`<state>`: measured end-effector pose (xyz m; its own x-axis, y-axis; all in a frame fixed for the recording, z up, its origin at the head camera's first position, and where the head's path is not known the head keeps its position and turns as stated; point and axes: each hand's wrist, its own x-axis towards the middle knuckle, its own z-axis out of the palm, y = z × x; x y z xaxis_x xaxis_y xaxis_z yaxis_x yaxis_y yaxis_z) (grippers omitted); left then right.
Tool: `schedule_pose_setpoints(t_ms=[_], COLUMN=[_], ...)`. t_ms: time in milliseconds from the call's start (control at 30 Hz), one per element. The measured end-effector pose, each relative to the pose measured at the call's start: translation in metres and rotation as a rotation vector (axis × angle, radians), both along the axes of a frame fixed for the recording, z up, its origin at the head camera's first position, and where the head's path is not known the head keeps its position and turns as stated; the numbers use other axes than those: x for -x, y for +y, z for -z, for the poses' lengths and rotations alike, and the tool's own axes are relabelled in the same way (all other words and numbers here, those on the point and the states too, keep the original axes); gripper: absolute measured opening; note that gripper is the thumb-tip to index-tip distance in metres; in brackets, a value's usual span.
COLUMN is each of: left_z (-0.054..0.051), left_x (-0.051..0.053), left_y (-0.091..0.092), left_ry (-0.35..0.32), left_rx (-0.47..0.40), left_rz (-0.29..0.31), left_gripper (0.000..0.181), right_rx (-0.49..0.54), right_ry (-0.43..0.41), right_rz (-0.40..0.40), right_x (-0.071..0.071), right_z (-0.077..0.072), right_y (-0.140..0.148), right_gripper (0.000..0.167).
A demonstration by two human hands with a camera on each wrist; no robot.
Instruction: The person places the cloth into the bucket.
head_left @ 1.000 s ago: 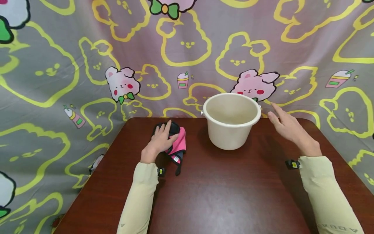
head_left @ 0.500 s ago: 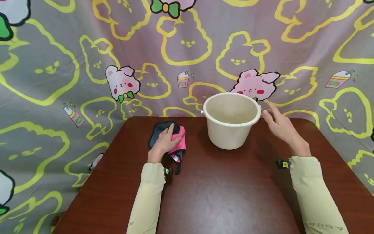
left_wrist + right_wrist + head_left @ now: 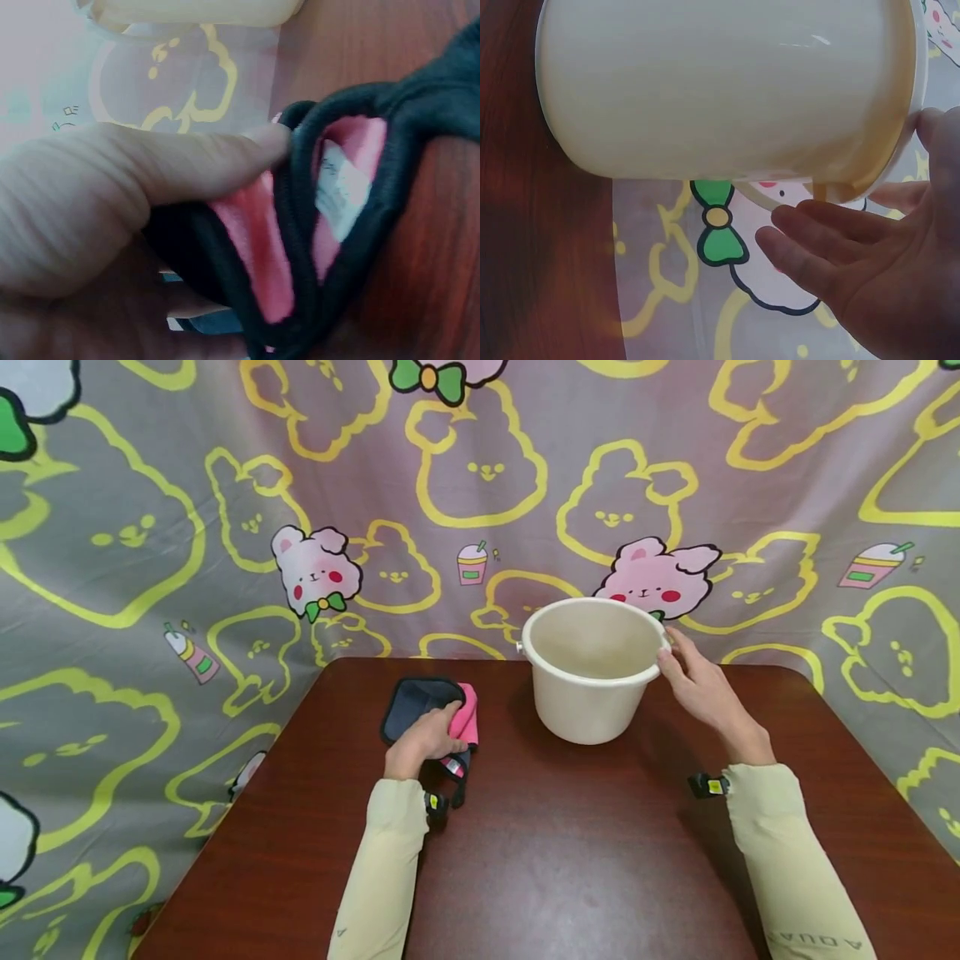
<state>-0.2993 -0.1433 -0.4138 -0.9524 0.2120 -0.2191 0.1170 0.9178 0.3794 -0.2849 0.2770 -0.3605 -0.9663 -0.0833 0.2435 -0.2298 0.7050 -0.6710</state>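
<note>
A folded pink and dark grey fabric piece [image 3: 420, 702] with black edging lies at the left of the table; I cannot tell its exact kind. My left hand [image 3: 426, 740] pinches it, the thumb on top and the fingers partly hidden below. In the left wrist view the fabric's pink inside and a white label [image 3: 341, 191] show beside the thumb. A cream bucket [image 3: 588, 710] stands upright near the back edge. At its right side is my right hand [image 3: 705, 689], thumb touching the rim and the other fingers fairly straight, spread beside and under the rim.
The dark brown wooden table [image 3: 570, 860] ends at the back against a grey curtain [image 3: 487, 485] printed with yellow bear outlines. A small peg [image 3: 521, 647] sticks out from the bucket's left rim. A camera [image 3: 707, 786] sits at my right wrist.
My left hand has shifted right over the fabric piece and now pinches it, its dark part more uncovered. My right hand has moved left to the bucket's rim. The bucket stays put.
</note>
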Motion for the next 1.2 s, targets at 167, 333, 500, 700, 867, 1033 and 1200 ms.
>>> schedule_pose_setpoints(t_ms=[167,333,500,700,867,1033,1200], left_z=[-0.002,-0.003,-0.004,-0.005,-0.008,-0.013,-0.015], left_x=[-0.001,-0.003,-0.004,-0.008,-0.012,-0.014,-0.012], left_y=[0.002,0.002,0.003,0.003,0.002,0.003,0.001], left_ry=[-0.042,-0.027,-0.011,-0.015,-0.01,-0.029,-0.033], left_rx=[0.046,0.053,0.061,0.077,0.097,0.082,0.082], left_rz=[0.016,0.007,-0.008,-0.022,-0.029,-0.032,-0.035], left_gripper=[0.09,0.087,0.082,0.071,0.056,0.048,0.042], right_rx=[0.052,0.108,0.168,0.189,0.182,0.178,0.188], right_ry=[0.005,0.014,-0.007,-0.014,-0.023,-0.021,-0.011], right_rz=[-0.012,-0.029,-0.057,-0.075,-0.075,-0.054,-0.055], right_x=[0.001,0.003,0.004,0.006,0.006,0.006,0.007], right_z=[0.002,0.004,0.005,0.009,0.009,0.008,0.008], right_y=[-0.002,-0.005,-0.006,-0.007,-0.008,-0.008,-0.007], right_gripper=[0.065,0.063,0.064,0.064,0.063,0.063,0.066])
